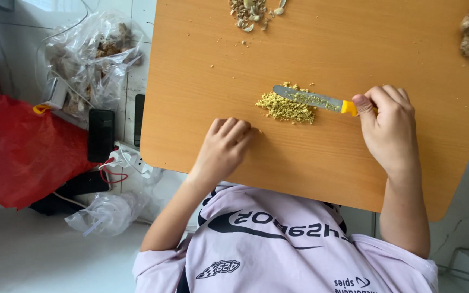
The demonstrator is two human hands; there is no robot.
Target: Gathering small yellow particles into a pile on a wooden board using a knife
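Minced ginger pile [287,110] at mid-board [321,179], under knife [313,100] gripped by right hand [389,130]. Left hand [222,149] curled, empty, just beside. Likely scattering off the near edge with hard scraping.

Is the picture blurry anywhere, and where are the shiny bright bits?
Head view: the knife and yellow minced pile look sharp; soft, even light, faint shadows under the left hand and right hand; glare on the clear plastic bag; the top-left corner is washed out.
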